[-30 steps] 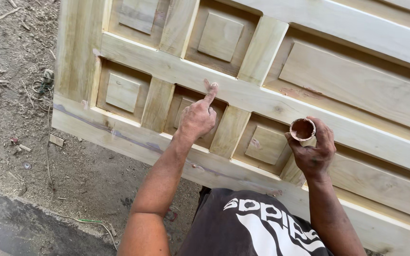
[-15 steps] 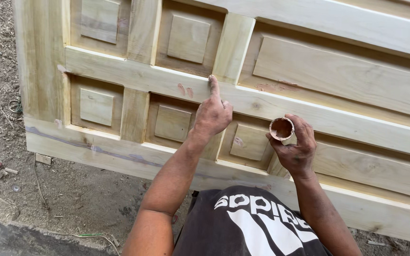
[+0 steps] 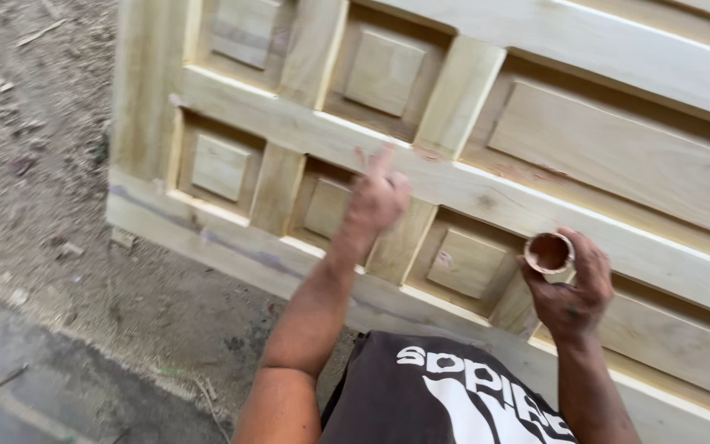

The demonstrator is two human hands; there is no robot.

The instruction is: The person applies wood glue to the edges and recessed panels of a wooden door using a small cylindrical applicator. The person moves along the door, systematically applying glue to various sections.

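A large pale wooden door (image 3: 585,156) with raised square panels stands on edge on the dirt ground. My left hand (image 3: 375,200) is raised in front of its middle rail, index finger stretched toward a reddish smear of filler on the wood; it holds nothing. My right hand (image 3: 573,292) grips a small round cup (image 3: 549,252) with reddish-brown paste inside, held in front of a lower panel. My dark printed shirt fills the bottom of the view.
Bare dirt ground (image 3: 51,148) with wood chips and scraps lies left of the door. A darker strip of ground (image 3: 34,386) runs along the lower left. More reddish patches (image 3: 527,174) mark the rail to the right.
The view has shifted, so the door sits further right. My left hand has lifted slightly off the rail and looks blurred. The cup stays in my right hand.
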